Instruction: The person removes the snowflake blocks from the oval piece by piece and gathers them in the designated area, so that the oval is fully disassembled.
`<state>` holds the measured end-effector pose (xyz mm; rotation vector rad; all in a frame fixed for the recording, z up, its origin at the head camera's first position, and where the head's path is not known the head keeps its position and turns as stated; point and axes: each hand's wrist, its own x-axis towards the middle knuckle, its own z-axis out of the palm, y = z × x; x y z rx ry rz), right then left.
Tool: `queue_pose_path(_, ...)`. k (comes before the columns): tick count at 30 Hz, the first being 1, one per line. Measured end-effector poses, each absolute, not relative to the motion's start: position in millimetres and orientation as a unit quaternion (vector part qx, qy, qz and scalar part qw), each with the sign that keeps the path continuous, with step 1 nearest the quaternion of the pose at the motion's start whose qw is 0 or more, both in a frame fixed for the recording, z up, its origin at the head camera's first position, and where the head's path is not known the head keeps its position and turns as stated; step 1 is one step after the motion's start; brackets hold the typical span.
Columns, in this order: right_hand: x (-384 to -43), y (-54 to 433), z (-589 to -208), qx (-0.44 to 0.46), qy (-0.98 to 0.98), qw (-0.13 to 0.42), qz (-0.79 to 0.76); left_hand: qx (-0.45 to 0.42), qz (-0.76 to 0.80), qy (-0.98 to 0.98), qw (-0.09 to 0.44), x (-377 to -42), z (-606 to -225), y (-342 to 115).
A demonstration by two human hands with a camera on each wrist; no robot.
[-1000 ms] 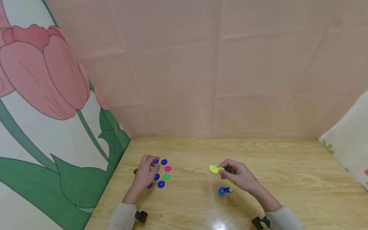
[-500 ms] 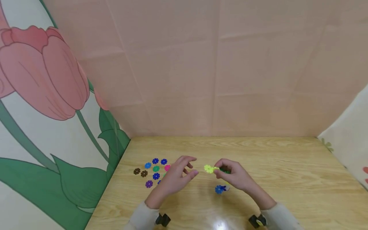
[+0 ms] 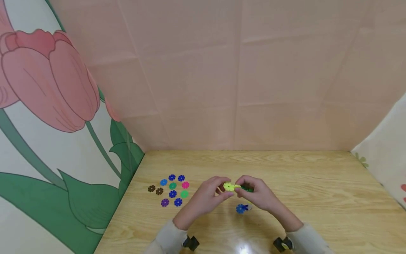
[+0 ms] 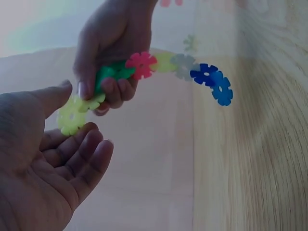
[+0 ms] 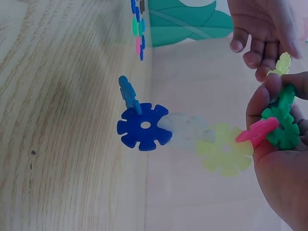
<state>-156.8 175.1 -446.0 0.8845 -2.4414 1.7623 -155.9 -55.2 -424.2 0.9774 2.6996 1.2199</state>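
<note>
My right hand (image 3: 260, 194) grips a chain of interlocked flower-shaped plastic discs above the table, its fingers curled round the green discs (image 5: 283, 127). From that grip hang a pink disc (image 4: 141, 65), a pale yellow one (image 5: 225, 150), a clear one (image 4: 184, 66), a dark blue one (image 5: 145, 126) and a lighter blue end disc (image 4: 222, 88). At the other end, a yellow disc (image 4: 72, 115) sticks out toward my left hand (image 3: 207, 194). The left fingers are loosely bent below this disc, with a fingertip at its edge; the thumb stands apart from it.
Several loose flower discs lie flat on the wooden table (image 3: 317, 197) at the left, among them a purple disc (image 3: 165, 202), a pink disc (image 3: 185, 185) and a brown disc (image 3: 152, 188). A pink cloth (image 3: 196, 88) hangs behind the table.
My left hand has left the loose discs and moved right to the yellow end of the chain. My right hand, still gripping the chain, has shifted slightly left.
</note>
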Motion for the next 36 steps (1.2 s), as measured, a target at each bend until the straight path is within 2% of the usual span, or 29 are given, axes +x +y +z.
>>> queue_pose_path(12, -157.8, 175.6, -446.8, 0.289, -0.794, 0.046, 0.533, 0.300, 0.361, 0.883, -0.018, -156.4, -422.3, -44.3)
queue_pose_path(22, -156.6, 176.3, -448.8, 0.306, -0.796, 0.066, 0.519, 0.308, 0.364, 0.879, 0.000, -156.3, -424.7, -49.3)
queue_pose_path(28, -156.3, 181.0, -448.4, 0.276, -0.792, 0.055, 0.542, 0.290, 0.371, 0.882, -0.002, -158.0, -427.1, -69.4)
queue_pose_path(36, -160.4, 186.4, -447.3, 0.244, -0.802, 0.055, 0.543, 0.243, 0.364, 0.899, -0.001, -165.8, -445.1, -117.8)
